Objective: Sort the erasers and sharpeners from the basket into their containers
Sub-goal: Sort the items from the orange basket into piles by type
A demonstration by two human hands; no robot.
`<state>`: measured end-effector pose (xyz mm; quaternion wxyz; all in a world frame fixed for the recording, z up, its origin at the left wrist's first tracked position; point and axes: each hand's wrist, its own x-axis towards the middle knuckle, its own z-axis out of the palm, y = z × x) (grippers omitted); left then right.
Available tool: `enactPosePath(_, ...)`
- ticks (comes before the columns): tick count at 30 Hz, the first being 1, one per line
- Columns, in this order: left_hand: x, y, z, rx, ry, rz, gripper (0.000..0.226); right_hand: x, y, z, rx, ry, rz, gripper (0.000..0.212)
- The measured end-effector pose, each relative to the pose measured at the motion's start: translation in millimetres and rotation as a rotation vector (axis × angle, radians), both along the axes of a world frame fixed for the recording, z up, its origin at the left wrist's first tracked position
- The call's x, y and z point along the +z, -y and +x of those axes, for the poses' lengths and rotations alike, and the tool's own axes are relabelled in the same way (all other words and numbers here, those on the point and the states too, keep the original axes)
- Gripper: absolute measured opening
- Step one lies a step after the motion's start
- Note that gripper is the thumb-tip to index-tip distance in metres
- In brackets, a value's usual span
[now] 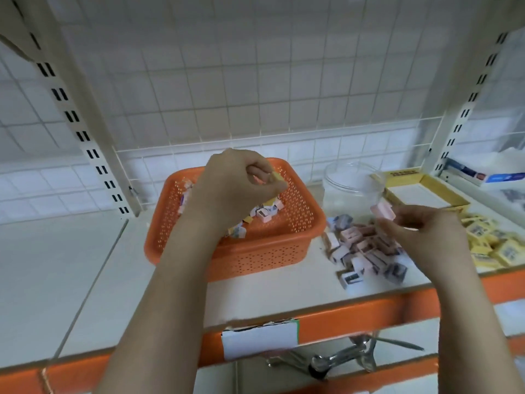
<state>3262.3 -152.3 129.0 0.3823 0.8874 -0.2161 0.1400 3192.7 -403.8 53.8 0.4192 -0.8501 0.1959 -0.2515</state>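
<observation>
Head view looks down both bare forearms. Left hand (241,183) hangs over the perforated orange plastic basket (301,223), wrist bent, fingers curled, pinching a small yellow eraser (277,176) at the fingertips. Right hand (420,231) reaches over the loose pile of pink sharpeners (366,248) on the white shelf (85,265), its fingers pinching a pink block-shaped sharpener (383,212) beside the clear glass jar (352,183).
</observation>
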Motion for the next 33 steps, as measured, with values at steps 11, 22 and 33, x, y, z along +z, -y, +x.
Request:
enactPosePath(11,-32.7,138.2,-51.5,0.112,-0.07,-0.112,0.017,-17.7,88.4,9.6,0.266,-0.185,-0.207,0.037)
enactPosePath(22,-47.5,271.8,-65.2,0.137,-0.151,-0.072,0.025,1.9,243.2,-43.5,0.231,-0.105,-0.197,0.028)
enactPosePath(33,-88.1,329.6,-15.5,0.029,-0.314,0.177,0.027,-16.6,269.1,-64.6,0.269,-0.174,-0.141,0.025)
